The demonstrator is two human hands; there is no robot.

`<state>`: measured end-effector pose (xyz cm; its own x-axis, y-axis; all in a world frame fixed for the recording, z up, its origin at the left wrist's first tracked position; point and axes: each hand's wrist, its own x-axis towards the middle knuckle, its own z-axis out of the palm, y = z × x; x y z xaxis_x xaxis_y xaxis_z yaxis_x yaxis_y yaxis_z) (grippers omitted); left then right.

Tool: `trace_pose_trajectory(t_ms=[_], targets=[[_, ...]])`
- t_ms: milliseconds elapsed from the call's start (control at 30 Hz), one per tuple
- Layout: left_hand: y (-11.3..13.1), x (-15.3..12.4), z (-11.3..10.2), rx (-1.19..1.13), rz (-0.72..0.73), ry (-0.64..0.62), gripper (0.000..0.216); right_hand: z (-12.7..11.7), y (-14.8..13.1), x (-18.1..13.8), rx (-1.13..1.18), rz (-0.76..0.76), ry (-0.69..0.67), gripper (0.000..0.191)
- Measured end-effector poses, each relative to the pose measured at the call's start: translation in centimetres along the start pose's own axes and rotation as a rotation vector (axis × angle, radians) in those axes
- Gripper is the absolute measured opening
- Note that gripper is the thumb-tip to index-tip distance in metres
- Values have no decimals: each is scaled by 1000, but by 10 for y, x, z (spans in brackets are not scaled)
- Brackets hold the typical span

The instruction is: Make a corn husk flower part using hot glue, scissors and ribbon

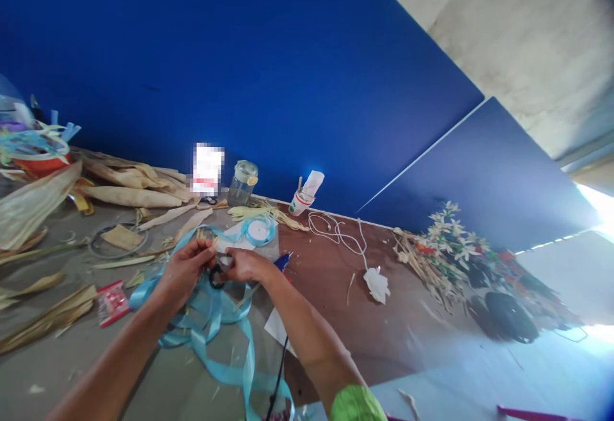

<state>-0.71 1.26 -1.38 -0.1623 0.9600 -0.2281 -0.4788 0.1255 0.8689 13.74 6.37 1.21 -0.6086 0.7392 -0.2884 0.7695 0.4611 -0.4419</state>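
Over the table's left part, my left hand (189, 264) is closed in a pinch, fingertips together; a small pale tip shows there, too small to name. Close beside it, my right hand (244, 263) is closed around scissors (217, 276) with black handles, their blades near the left fingertips. Beneath both hands lies a loose tangle of light blue ribbon (247, 344), trailing toward the front edge. Just beyond the hands, a roll of blue ribbon (259, 230) rests on white paper. Whether the ribbon touches the fingers is hidden.
Dried corn husks (129, 196) spread along the left. A red wrapped packet (113, 302) lies by my left forearm. At the back stand a clear jar (242, 184) and a white cup (301, 202). A white cord (338, 232) and white flowers (451, 235) are to the right.
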Motion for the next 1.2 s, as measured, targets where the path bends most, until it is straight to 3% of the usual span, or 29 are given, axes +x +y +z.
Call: trace_pose_trajectory(t_ms=[67,200,300,400,600,700,833,933,1033,1200], targets=[[-1,1,-1,2,0,0,24,-3,-1,-2,121,-14,60,26],[-4,2,0,40,34,-19,25,3,-9,-5,519,23,385,19],[-5,3,1,87,68,-55,26,14,-15,-4,765,-29,490,19],[-8,4,0,135,79,-82,28,22,-19,0,854,11,564,16],[-11,3,1,160,55,-117,29,20,-5,0,814,14,690,11],[-7,0,3,172,39,-101,29,15,25,-6,708,30,791,12],[-1,-5,5,204,41,-94,29,5,72,-9,553,165,926,16],[-1,-4,4,262,66,-93,30,3,93,-5,532,177,932,18],[-3,-3,4,402,135,-98,31,5,98,3,513,156,909,18],[-9,-3,8,765,414,-178,24,7,94,12,454,125,879,16]])
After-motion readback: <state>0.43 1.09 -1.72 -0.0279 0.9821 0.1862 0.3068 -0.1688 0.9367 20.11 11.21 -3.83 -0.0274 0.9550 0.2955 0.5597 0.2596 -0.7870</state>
